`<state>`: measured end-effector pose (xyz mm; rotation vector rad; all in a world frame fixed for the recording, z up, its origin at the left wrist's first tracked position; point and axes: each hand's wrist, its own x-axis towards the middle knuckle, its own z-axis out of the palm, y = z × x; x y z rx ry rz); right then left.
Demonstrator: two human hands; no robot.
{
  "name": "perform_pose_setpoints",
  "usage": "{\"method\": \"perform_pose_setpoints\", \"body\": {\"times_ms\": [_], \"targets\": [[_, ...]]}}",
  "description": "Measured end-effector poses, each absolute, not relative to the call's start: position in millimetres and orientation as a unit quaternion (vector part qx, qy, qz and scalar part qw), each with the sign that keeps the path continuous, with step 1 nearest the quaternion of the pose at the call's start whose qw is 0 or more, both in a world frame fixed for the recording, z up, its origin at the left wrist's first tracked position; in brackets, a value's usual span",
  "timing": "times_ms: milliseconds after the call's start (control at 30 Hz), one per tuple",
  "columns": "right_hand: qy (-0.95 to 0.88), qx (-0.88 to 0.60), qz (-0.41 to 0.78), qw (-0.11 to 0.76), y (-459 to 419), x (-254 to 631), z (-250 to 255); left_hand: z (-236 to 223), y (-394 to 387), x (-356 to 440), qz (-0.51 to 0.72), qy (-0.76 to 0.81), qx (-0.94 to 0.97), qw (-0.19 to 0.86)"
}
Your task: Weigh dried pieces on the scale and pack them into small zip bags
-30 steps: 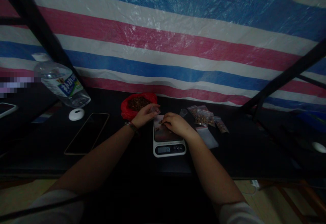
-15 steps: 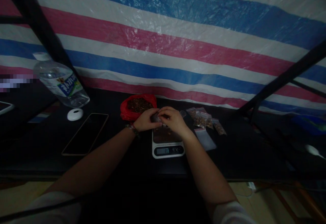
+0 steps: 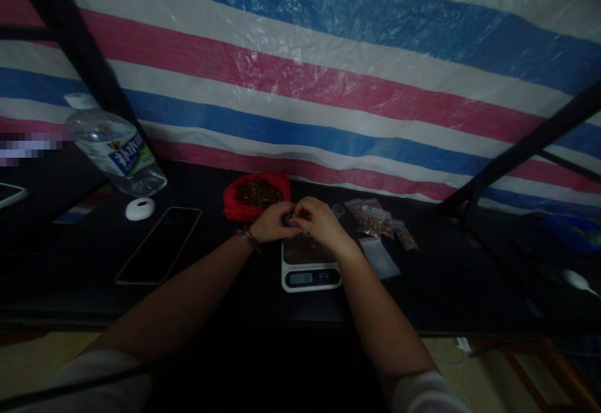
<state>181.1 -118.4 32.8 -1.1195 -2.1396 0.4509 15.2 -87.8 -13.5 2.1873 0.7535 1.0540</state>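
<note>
My left hand (image 3: 272, 222) is curled nearly closed around what looks like a small clear plastic bag (image 3: 288, 218), which lies between my thumb and fingers, mostly hidden by them. My right hand (image 3: 320, 222) arches in from the other side, its fingertips bent down at the bag and almost meeting the left ones; whether they pinch anything, I cannot tell.

Right below my fingers is the plate of the white digital scale (image 3: 307, 253), its lit display on the side nearer me, the digits too blurred to read surely. Just beyond my left fingers, to their left, sits the open red plastic bag (image 3: 230, 203), filled with dried brown pieces (image 3: 260, 194). Just past my right knuckles stands a small clear cup (image 3: 338, 211), and farther right of them lie a cluster of filled zip-lock bags (image 3: 375, 220) and, nearer me, a flat zip-lock bag (image 3: 380, 258). Well to the left of my fingers rests a smartphone (image 3: 159, 247).
</note>
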Motion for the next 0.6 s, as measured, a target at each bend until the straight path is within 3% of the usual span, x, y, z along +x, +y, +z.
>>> {"method": "perform_pose_setpoints", "body": {"times_ms": [233, 400, 600], "targets": [[-0.84, -0.39, 0.217, 0.308, -124.2, 181.0, 34.3, -17.3, -85.8, 16.0, 0.418, 0.306, 0.797, 0.311], [-0.835, -0.38, 0.199, 0.345, -125.6, 179.6, 34.3, -18.8, -86.2, 16.7, 0.42, 0.309, 0.795, 0.31], [-0.828, -0.429, 0.215, 0.291, -125.9, 176.3, 33.1, -13.8, -88.4, 16.7, 0.399, 0.27, 0.824, 0.298]]}}
